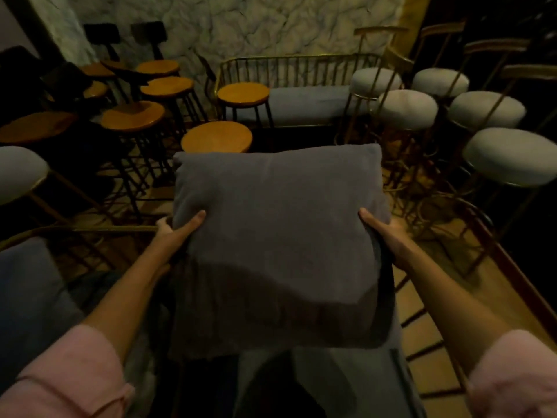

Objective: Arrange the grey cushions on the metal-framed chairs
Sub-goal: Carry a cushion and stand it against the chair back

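Note:
A large grey cushion fills the middle of the view, held up in front of me. My left hand grips its left edge and my right hand grips its right edge, thumbs on top. Below it lies a grey seat pad of a gold metal-framed chair. Another grey seat in a metal frame sits at the lower left. A gold-railed bench with a grey seat pad stands against the far wall.
Several wooden-topped stools crowd the left and centre. Several pale-cushioned gold bar stools stand on the right, one more at the left edge. A marble-patterned wall closes the back. The floor is wooden.

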